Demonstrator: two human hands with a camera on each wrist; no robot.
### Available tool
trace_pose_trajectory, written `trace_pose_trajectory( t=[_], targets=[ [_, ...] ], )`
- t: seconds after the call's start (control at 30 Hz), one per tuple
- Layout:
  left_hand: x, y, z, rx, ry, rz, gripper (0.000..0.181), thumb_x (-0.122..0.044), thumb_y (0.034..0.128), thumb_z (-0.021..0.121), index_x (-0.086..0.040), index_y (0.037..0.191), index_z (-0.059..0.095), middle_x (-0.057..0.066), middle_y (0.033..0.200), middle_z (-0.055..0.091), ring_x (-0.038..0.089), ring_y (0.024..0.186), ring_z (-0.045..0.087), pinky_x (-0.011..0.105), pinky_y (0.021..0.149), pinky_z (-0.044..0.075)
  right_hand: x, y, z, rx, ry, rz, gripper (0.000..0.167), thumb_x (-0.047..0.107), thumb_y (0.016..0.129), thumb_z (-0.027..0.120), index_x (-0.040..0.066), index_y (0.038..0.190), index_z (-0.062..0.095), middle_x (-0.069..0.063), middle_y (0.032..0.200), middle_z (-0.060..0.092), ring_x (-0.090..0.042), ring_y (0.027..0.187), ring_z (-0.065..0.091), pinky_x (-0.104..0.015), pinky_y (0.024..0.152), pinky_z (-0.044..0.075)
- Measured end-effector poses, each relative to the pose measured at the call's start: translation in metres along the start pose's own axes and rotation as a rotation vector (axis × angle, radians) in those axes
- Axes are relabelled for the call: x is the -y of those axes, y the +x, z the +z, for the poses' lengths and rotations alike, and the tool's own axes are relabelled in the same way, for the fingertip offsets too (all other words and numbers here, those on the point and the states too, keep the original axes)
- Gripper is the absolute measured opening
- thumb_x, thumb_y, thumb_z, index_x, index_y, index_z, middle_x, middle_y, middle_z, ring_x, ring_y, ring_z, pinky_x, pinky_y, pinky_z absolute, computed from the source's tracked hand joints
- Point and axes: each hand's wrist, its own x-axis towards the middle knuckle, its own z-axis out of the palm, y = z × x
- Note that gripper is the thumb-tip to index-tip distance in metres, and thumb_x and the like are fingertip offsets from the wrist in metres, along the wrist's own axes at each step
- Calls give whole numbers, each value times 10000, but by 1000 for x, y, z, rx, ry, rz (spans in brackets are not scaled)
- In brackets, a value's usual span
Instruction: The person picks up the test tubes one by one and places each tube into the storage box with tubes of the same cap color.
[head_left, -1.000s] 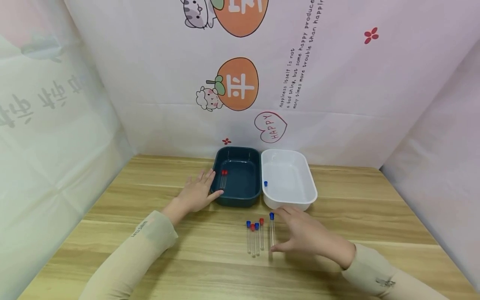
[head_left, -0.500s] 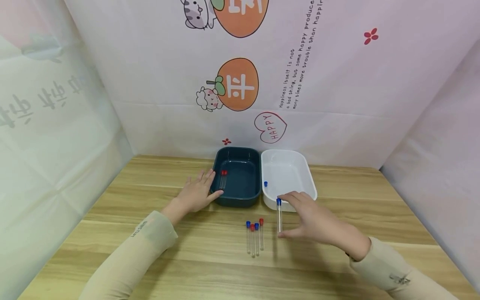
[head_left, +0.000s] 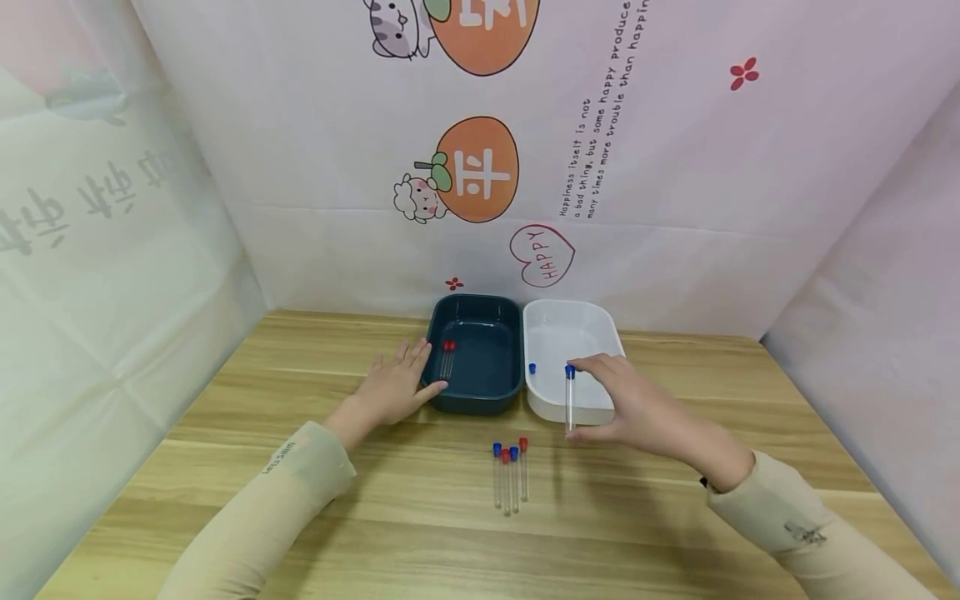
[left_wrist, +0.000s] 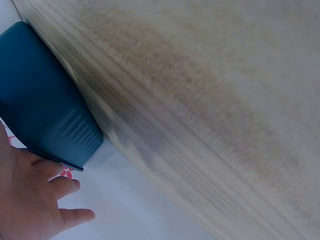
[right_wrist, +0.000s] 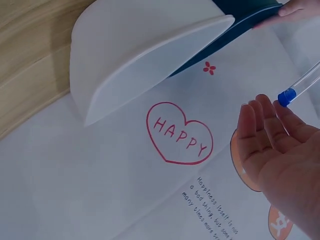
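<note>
My right hand point(head_left: 648, 417) pinches a clear test tube point(head_left: 570, 408) with a blue cap, finger at the cap and thumb at the lower end. The tube is raised nearly upright before the front of the white bin point(head_left: 555, 407); its blue cap point(right_wrist: 286, 97) also shows in the right wrist view. My left hand point(head_left: 390, 390) rests its spread, straight fingers against the left rim of the dark teal bin point(head_left: 480, 403). Two red-capped test tubes point(head_left: 447, 360) lie inside the teal bin. A blue cap point(head_left: 532, 368) shows inside the white bin; its tube is hard to make out.
Several capped test tubes point(head_left: 506, 483), some red and some blue, lie side by side on the wooden table point(head_left: 420, 533) in front of the bins. The bins stand side by side near a printed cloth backdrop point(head_left: 675, 167).
My right hand has lifted the blue-capped test tube off the table beside the others and carried it up and rightward to the white bin. The left hand has stayed still.
</note>
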Motion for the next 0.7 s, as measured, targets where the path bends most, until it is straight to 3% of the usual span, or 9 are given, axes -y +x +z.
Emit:
trace_pose_trajectory(
  t=[0.37,0.7],
  targets=[
    [0,0,0,-1,5,2,853,-606,1064,374,-5,1632,163,158,1693,135,405,1542,128,698,1166,140,-14,10,-1,-20,12,25,860,428,755,916,-32,1386,555,-186,1283,610,-360,1137,575,-570,966,509],
    [1,0,0,-4,-1,7,848,-606,1065,371,-5,1631,175,156,1693,138,402,1543,130,700,1165,139,-24,20,3,35,0,89,886,484,797,872,-34,1427,526,-206,1303,604,-359,1150,571,-567,972,508]
  ],
)
